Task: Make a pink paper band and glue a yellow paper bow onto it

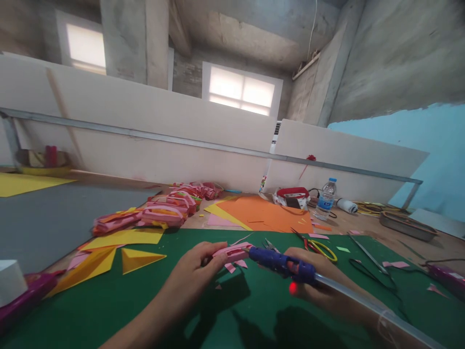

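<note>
My left hand (198,271) is closed round a small pink paper piece (232,253) and holds it just above the green cutting mat (119,300). My right hand (319,278) grips a blue glue gun (281,264) with a clear glue stick out of its back and a red light lit underneath. The gun's nozzle touches the right end of the pink piece. Small pink scraps (232,266) lie on the mat below.
A row of finished pink paper pieces (160,213) lies at the left, with yellow sheets (123,242) and orange paper (265,213). Yellow-handled scissors (321,248), a water bottle (326,198), a metal tray (407,225) and a second glue gun (448,276) are at the right.
</note>
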Available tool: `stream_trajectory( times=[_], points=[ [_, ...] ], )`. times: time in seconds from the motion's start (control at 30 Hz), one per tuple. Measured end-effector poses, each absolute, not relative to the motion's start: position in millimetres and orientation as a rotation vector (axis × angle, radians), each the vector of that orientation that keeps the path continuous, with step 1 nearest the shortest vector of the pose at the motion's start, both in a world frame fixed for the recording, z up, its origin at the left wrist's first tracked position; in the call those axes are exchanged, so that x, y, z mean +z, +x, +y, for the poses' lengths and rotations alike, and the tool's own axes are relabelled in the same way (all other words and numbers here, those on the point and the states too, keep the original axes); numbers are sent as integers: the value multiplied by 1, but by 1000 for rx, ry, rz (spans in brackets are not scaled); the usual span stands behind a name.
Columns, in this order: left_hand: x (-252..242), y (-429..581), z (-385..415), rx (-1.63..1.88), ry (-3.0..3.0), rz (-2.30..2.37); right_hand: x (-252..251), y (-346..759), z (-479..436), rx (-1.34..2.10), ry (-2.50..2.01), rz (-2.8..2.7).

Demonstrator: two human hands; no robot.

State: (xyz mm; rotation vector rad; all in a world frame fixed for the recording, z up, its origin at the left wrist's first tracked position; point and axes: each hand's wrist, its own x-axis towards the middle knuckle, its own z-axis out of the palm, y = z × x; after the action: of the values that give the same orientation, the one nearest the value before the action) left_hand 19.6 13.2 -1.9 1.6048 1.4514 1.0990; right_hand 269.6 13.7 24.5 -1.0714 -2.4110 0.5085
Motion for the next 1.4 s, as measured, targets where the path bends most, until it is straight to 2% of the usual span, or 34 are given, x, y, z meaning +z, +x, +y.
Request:
stream_trajectory(
  times=[0.73,1.4],
  points=[
    [3,20,11,1026,1723,1499,22,267,16,484,-1135,-2402],
    [1,20,10,1048,1770,1463,1,271,29,130,-1232,-2504]
  ],
)
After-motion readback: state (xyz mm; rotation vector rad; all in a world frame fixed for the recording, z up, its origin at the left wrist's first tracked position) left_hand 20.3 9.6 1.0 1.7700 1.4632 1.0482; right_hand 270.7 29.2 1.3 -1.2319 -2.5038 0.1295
